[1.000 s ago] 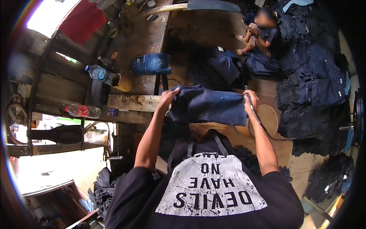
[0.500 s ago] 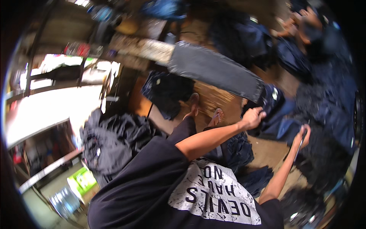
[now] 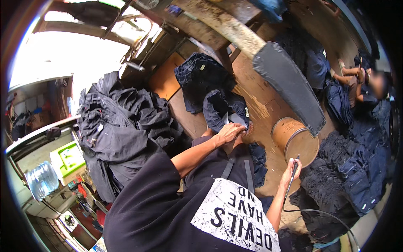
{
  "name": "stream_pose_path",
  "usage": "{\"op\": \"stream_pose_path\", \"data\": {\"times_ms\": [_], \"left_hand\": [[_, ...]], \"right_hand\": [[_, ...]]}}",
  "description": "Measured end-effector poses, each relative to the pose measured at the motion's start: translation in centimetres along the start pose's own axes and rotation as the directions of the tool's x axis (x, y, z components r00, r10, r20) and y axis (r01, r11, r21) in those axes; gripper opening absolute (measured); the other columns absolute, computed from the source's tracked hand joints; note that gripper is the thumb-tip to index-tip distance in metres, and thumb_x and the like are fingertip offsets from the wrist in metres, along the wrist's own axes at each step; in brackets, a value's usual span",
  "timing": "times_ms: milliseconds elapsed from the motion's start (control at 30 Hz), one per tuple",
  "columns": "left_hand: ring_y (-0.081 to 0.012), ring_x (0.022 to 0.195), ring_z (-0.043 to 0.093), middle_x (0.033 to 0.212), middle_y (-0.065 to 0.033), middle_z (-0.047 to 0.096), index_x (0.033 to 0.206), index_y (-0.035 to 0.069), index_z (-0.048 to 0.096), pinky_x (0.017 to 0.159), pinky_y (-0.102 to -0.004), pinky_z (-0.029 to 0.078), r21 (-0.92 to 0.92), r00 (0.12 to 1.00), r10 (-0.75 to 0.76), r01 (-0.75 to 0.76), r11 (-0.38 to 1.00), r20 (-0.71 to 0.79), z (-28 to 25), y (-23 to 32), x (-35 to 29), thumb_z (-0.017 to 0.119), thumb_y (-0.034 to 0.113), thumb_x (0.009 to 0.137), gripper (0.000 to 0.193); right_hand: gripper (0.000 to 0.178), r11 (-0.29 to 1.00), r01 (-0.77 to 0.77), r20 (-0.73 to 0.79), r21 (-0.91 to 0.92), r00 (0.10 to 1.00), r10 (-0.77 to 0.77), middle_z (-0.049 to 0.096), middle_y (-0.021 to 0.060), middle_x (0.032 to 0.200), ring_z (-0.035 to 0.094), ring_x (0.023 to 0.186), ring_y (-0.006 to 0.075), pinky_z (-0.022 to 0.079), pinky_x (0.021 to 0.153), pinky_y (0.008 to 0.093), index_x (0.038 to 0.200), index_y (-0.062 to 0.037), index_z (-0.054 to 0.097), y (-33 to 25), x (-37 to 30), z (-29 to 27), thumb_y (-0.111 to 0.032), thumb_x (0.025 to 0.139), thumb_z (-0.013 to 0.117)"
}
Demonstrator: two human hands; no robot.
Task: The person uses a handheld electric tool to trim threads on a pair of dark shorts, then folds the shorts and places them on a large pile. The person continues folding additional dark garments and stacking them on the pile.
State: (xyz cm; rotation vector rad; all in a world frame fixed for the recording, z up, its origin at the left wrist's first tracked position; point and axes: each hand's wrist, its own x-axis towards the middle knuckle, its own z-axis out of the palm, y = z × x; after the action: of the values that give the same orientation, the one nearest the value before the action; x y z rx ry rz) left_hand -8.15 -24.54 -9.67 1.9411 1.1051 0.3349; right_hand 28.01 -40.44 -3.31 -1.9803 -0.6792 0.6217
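Your left hand (image 3: 232, 133) pinches the near edge of a dark denim garment (image 3: 212, 116), which sits right in front of your knees; a second dark garment (image 3: 201, 80) is just beyond it. Off to the right, your right hand (image 3: 290, 171) is closed round a pen-shaped tool (image 3: 297, 158) trailing a cable (image 3: 310, 210). A round brown drum (image 3: 304, 148) stands just beyond that hand, and a grey padded board (image 3: 289, 84) slants across farther out. Black cloth (image 3: 121, 130) heaps up on your left, dark garment piles (image 3: 325, 180) crowd your right, and a person (image 3: 359, 90) sits far right.
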Motion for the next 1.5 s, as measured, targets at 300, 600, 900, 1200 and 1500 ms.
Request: {"op": "stream_pose_path", "data": {"times_ms": [300,600,900,1200,1500], "left_hand": [[-0.0356,0.101,0.066,0.100,-0.0108,0.069,0.102,0.007,0.071,0.086,-0.0460,0.058,0.199,0.932,0.033,0.043,0.979,-0.360,-15.9,-13.5,-1.8,0.074,0.013,0.087,0.016],[-0.0516,0.157,0.029,0.174,-0.0256,0.027,0.172,0.012,0.016,0.125,-0.0673,0.025,0.165,0.787,-0.487,0.575,0.802,-0.378,-25.1,-28.9,-0.4,0.085,0.043,0.086,0.114],[-0.0323,0.129,0.067,0.143,-0.0192,0.068,0.151,0.002,0.058,0.111,-0.0457,0.051,-0.519,0.924,-0.086,0.285,0.806,0.373,-14.1,-7.9,-3.6,0.064,0.050,0.106,0.065],[-0.0228,0.127,0.067,0.139,-0.0102,0.068,0.141,0.001,0.060,0.105,-0.0392,0.054,-0.909,0.938,0.090,0.296,0.294,0.335,-15.3,14.8,6.3,0.055,0.014,0.111,0.032],[-0.0096,0.082,0.066,0.101,-0.0029,0.072,0.120,0.001,0.073,0.075,-0.0260,0.058,-0.890,0.994,0.036,-0.108,0.444,-0.102,-14.1,22.4,12.2,0.072,0.018,0.105,0.023]], "right_hand": [[0.018,0.968,0.193,-0.023,-0.161,0.980,-0.199,0.062,0.0024,0.105,0.059,0.095,0.0124,0.050,0.085,0.0281,0.113,-0.0030,0.066,-10.0,-3.5,2.7,-0.014,0.102,0.076],[0.017,0.962,0.173,0.037,-0.212,0.985,-0.169,0.066,0.0008,0.098,0.060,0.089,0.0100,0.050,0.078,0.0257,0.111,-0.0039,0.069,-11.8,-10.3,8.7,-0.013,0.099,0.078],[0.060,0.972,0.065,0.294,0.228,0.947,-0.132,0.072,0.0161,0.128,0.069,0.121,0.0266,0.053,0.110,0.0431,0.144,-0.0005,0.059,-20.4,-10.8,17.3,-0.051,0.113,0.050],[0.085,0.796,0.233,0.211,0.558,0.888,-0.408,0.053,0.0190,0.150,0.053,0.135,0.0266,0.043,0.117,0.0424,0.171,-0.0053,0.016,-23.6,-5.3,17.6,-0.055,0.111,0.052],[0.034,0.708,0.580,0.276,0.403,0.661,-0.698,0.075,0.0134,0.118,0.074,0.099,0.0208,0.062,0.088,0.0356,0.126,0.0004,0.068,-33.8,-1.3,-12.5,-0.012,0.096,0.080]]}}
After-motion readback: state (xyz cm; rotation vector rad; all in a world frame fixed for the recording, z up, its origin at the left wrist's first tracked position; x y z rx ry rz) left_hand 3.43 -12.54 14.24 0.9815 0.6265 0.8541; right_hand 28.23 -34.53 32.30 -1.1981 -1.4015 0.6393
